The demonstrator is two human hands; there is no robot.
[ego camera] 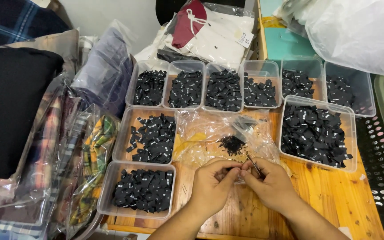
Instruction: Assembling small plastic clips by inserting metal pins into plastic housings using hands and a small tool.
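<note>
Two hands meet low over the wooden table (334, 195): the left hand (212, 184) pinches a small black label (235, 169) between thumb and forefinger, and the right hand (270, 182) is closed around slim metal snips (254, 164) whose tip points at that label. The work looks to be trimming or separating single labels; the next move would call for a steady pinch and a short, careful cut close to the fingertips. Just beyond the hands lies a crumpled clear plastic bag (201, 133) with a small heap of black labels (231, 144) on it. Nine clear plastic tubs hold more black labels: six in a far row (263, 69), two at left (123, 133), and one large tub (350, 133) at right.
</note>
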